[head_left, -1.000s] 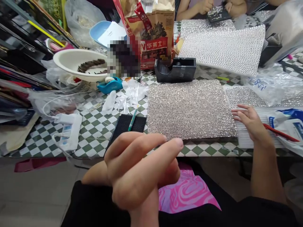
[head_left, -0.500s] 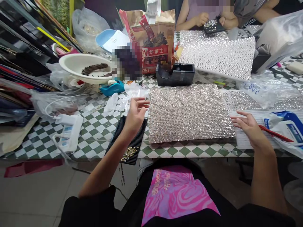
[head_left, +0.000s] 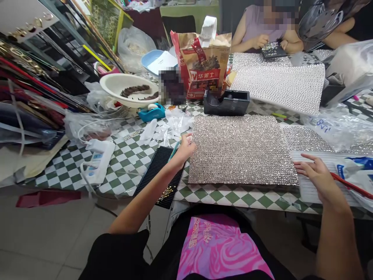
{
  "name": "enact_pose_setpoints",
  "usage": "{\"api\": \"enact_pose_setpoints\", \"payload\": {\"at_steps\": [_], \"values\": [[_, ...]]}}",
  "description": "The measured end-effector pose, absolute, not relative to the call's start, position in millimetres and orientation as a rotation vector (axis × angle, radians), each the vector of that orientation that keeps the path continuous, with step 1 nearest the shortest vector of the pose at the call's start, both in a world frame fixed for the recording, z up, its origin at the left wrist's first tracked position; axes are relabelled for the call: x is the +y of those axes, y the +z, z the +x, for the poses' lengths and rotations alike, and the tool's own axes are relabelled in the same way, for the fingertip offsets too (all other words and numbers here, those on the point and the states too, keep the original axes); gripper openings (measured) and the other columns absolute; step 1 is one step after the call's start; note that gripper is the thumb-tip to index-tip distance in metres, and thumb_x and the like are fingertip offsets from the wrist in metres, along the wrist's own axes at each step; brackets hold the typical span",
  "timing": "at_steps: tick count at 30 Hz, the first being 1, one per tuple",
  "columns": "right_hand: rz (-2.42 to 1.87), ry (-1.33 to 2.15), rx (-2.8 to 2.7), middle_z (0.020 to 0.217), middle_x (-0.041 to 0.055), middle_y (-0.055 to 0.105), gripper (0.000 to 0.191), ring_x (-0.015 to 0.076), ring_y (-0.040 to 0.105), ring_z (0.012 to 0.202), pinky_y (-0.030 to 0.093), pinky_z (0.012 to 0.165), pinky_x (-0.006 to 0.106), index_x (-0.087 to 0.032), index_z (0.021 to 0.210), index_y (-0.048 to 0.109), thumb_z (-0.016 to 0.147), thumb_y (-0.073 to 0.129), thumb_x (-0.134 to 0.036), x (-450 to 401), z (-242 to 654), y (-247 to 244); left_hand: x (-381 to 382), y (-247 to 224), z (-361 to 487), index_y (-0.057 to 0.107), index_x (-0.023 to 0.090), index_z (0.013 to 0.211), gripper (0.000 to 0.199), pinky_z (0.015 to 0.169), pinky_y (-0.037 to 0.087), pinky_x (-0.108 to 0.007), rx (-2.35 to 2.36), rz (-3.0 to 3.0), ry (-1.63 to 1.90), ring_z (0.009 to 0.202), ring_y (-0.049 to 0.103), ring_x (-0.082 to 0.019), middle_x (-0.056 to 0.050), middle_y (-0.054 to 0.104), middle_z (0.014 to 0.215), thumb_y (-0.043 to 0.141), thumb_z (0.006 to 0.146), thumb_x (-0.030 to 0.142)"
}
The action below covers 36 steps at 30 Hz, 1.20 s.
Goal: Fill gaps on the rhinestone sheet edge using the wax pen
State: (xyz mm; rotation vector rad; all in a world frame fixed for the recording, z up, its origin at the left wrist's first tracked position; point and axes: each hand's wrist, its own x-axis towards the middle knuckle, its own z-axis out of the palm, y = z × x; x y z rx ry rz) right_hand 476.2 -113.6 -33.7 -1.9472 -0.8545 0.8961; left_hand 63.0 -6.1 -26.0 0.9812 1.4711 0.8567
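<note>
One silver rhinestone-studded rectangular sheet (head_left: 243, 149) lies on the green-white checked tabletop (head_left: 125, 163), flanked now: bare L hand (head_left: 185, 149), raised 1 sec ago, half-curled at L edge, hold unclear; bare R hand (head_left: 318, 175) loosely open, w/ nothing gripped, by R edge.

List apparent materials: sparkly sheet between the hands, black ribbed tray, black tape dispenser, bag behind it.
Sparkly sheet: glossy surface, probably glass or plastic studs; dense pinpoint glints. Backing not visible.
Black ribbed tray: likely plastic, possibly rubber, fairly matte; no strong highlights.
Black tape dispenser: likely moulded plastic, slight sheen; smooth, uniformly coloured walls.
Bag: printed paper; brown, creased, crumpled top.
</note>
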Motion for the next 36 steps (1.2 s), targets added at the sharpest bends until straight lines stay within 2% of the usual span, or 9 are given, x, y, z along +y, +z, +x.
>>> {"api": "enact_pose_setpoints", "payload": {"at_steps": [3,8,13,16,19,22,25,31,36], "values": [[-1.968,0.918,-0.831,0.093,0.0091,0.068,0.060,0.0369,0.069,0.101,0.051,0.109,0.062,-0.030,0.110,0.054,0.060,0.075,-0.055,-112,478,-34,-4,-25,59,0.039,0.024,0.130,0.060,0.120,0.033,-0.040,1.456,0.919,0.848,0.140,0.048,-0.026,-0.015,0.056,0.142,0.060,0.073,0.016],[-1.962,0.963,-0.881,0.094,0.0078,0.071,0.061,0.0382,0.071,0.102,0.058,0.103,0.058,-0.034,0.111,0.055,0.057,0.077,-0.055,-110,488,-45,3,-20,54,0.031,0.029,0.139,0.078,0.110,0.043,-0.038,1.459,0.808,0.851,0.130,0.055,-0.025,-0.008,0.062,0.119,0.064,0.069,0.022],[-1.929,0.931,-0.879,0.095,0.0075,0.071,0.059,0.0391,0.072,0.100,0.059,0.100,0.059,-0.037,0.111,0.057,0.060,0.074,-0.062,-111,492,-58,14,-13,51,0.031,0.030,0.143,0.087,0.103,0.047,-0.040,1.486,0.720,0.827,0.124,0.059,-0.027,-0.005,0.061,0.105,0.062,0.062,0.022],[-1.924,0.930,-0.874,0.096,0.0078,0.072,0.057,0.0367,0.072,0.099,0.059,0.100,0.058,-0.036,0.114,0.059,0.065,0.072,-0.063,-112,491,-60,17,-7,50,0.036,0.028,0.144,0.089,0.104,0.047,-0.043,1.497,0.692,0.805,0.125,0.058,-0.030,-0.007,0.061,0.102,0.063,0.059,0.021],[-1.902,0.934,-0.867,0.097,0.0076,0.073,0.058,0.0311,0.072,0.095,0.062,0.096,0.052,-0.030,0.118,0.061,0.070,0.069,-0.061,-112,491,-60,19,-2,48,0.039,0.025,0.142,0.089,0.105,0.047,-0.044,1.492,0.672,0.785,0.124,0.059,-0.030,-0.008,0.062,0.102,0.065,0.056,0.019],[-1.867,1.024,-0.834,0.097,0.0075,0.073,0.053,0.0252,0.072,0.088,0.064,0.086,0.042,-0.026,0.121,0.061,0.076,0.068,-0.053,-111,494,-62,20,1,45,0.043,0.024,0.135,0.083,0.107,0.048,-0.044,1.482,0.656,0.778,0.123,0.060,-0.029,-0.008,0.063,0.101,0.065,0.055,0.020],[-1.829,1.086,-0.775,0.096,0.0069,0.073,0.046,0.0215,0.072,0.083,0.065,0.079,0.035,-0.025,0.118,0.063,0.078,0.069,-0.048,-109,498,-60,22,1,42,0.049,0.023,0.121,0.070,0.104,0.048,-0.045,1.481,0.645,0.770,0.122,0.060,-0.030,-0.009,0.063,0.102,0.067,0.053,0.020],[-1.811,1.274,-0.781,0.105,0.0100,0.074,0.055,0.0222,0.073,0.091,0.065,0.082,0.032,-0.022,0.120,0.067,0.074,0.079,-0.050,-105,510,-50,32,-2,38,0.057,0.020,0.087,0.039,0.090,0.051,-0.038,1.459,0.629,0.733,0.105,0.061,-0.026,-0.009,0.061,0.099,0.069,0.050,0.021],[-1.831,1.308,-0.716,0.104,0.0097,0.075,0.053,0.0208,0.073,0.088,0.065,0.078,0.027,-0.023,0.113,0.073,0.068,0.081,-0.050,-104,512,-41,38,-4,35,0.059,0.018,0.076,0.030,0.078,0.048,-0.033,1.445,0.565,0.686,0.088,0.057,-0.019,-0.006,0.062,0.092,0.070,0.048,0.017]]}}
